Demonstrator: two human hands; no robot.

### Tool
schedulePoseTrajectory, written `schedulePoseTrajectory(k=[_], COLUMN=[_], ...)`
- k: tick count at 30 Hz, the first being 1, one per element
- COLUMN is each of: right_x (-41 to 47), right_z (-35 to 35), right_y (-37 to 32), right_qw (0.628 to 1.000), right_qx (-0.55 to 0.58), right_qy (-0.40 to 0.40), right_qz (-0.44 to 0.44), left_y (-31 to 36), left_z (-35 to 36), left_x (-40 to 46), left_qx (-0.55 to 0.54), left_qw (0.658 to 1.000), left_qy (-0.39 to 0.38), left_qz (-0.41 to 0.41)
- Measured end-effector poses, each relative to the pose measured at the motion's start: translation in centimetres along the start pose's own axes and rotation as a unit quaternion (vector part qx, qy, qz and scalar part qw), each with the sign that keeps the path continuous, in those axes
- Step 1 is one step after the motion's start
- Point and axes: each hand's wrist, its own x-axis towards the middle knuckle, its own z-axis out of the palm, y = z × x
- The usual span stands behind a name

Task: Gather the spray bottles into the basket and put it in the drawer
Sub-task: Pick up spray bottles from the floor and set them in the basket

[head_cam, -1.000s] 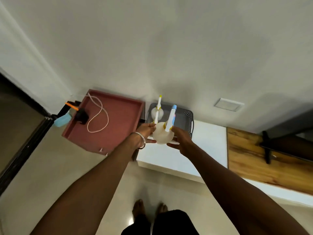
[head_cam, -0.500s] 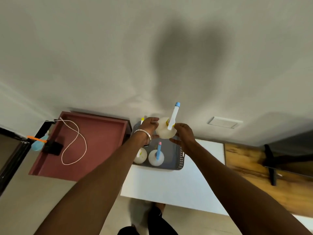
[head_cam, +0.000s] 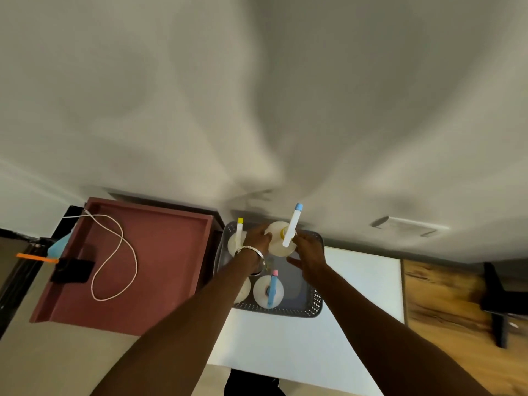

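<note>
Head view shows your two hands over the grey basket (head_cam: 311, 310). Your left hand (head_cam: 255, 241) and your right hand (head_cam: 310, 254) are both on a round white spray bottle (head_cam: 275, 241). Its long white nozzle with a blue tip sticks up between your hands. Your left fingers (head_cam: 264, 234) curl against the bottle's left side. Your right fingers (head_cam: 301, 238) touch its right side and are spread a little; you cannot tell how tightly they hold. The bottle is at the far end of the basket, and the picture does not show if it sits on the bottom.

Just left of your left fingers stands a bottle with a yellow tip (head_cam: 239, 232), inside the basket. Below your hands, near your wrists, is a bottle with a blue and pink nozzle (head_cam: 268, 291), also in the basket. One more white bottle (head_cam: 244, 290) peeks out beside it, partly hidden by your left arm.

The basket rests on a white top (head_cam: 357, 281). Well to the left of your left fingers is an open red drawer (head_cam: 160, 252) with a white cable (head_cam: 114, 252) lying in it.
</note>
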Motion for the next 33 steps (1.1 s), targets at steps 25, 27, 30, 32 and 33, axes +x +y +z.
schedulePoseTrajectory(k=[25,27,30,32,33], right_x=[8.2,8.5,8.8,9.0,9.1], right_z=[1.8,1.7,1.7,1.7,1.7], right_y=[6.8,7.1,7.7,7.9,7.9], right_qw=[0.997,0.998,0.998,0.998,0.998], right_qx=[-0.059,-0.055,-0.039,-0.040,-0.044], right_qy=[-0.004,-0.004,0.006,-0.001,-0.008], right_qz=[0.044,0.041,0.045,0.044,0.040], left_y=[-6.9,-7.1,-7.0,-6.9,-6.9], left_z=[1.3,1.6,2.0,2.1,2.1], left_x=[5.9,6.1,6.3,6.5,6.6], left_qx=[0.058,0.079,0.112,0.120,0.118], left_qw=[0.990,0.989,0.987,0.986,0.986], left_qy=[-0.014,-0.006,0.014,0.021,0.022], left_qz=[-0.131,-0.122,-0.117,-0.117,-0.116])
